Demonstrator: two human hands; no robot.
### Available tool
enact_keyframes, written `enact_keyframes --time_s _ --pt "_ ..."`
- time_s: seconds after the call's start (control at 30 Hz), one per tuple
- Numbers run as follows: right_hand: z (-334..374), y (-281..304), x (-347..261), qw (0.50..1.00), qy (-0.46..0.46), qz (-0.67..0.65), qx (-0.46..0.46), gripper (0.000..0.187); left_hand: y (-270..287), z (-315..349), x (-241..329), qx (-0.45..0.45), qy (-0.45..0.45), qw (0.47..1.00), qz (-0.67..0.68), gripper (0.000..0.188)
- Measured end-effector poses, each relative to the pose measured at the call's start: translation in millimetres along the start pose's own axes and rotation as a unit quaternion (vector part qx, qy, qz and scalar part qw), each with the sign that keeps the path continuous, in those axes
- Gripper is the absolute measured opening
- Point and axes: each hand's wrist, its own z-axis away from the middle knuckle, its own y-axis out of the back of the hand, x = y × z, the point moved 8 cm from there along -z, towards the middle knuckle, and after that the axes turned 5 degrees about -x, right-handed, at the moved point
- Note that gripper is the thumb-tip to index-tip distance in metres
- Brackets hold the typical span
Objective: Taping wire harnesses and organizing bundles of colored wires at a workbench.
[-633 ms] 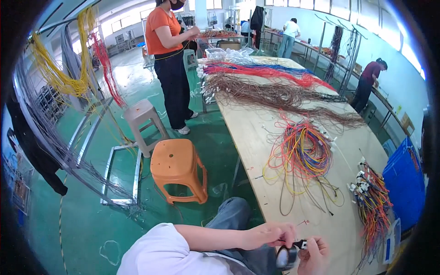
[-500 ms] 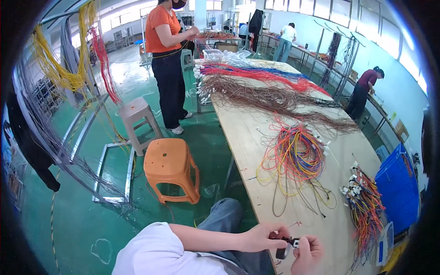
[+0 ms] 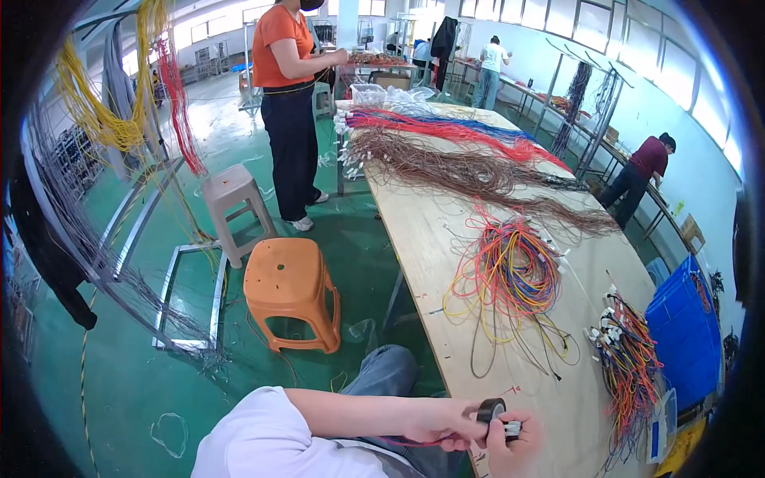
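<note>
At the table's near edge my two hands work close together. My left hand (image 3: 450, 422) is closed, its fingers curled round a thin reddish wire (image 3: 413, 442), with a roll of black tape (image 3: 488, 410) held at its thumb side. Between the thumb and fingers of my right hand (image 3: 514, 452) is a small white connector (image 3: 511, 429); that hand is slightly blurred. The roll and the connector almost meet. How the wire runs to the connector is hidden by my fingers.
On the wooden table (image 3: 414, 247) lie a coil of coloured wires (image 3: 514, 267), brown wires (image 3: 454, 167) and a connector-ended bundle (image 3: 629, 342). A blue bin (image 3: 685, 331) stands at right. An orange stool (image 3: 283, 271) is left of my knee. A person in orange (image 3: 287, 48) stands beyond.
The black tape roll has come up and turned to show its round side. My right hand has moved left and closer to my left hand. A reddish wire now shows below my left forearm.
</note>
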Motion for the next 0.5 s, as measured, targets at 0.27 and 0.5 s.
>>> enact_keyframes --time_s 0.27,0.5 --pt "8 19 10 0.983 -0.079 -0.123 0.107 0.011 -7 37 71 0.126 -0.355 0.875 -0.305 0.049" --pt "7 12 -10 0.972 -0.093 -0.166 0.136 0.010 1 23 50 0.240 -0.325 0.791 -0.460 0.052"
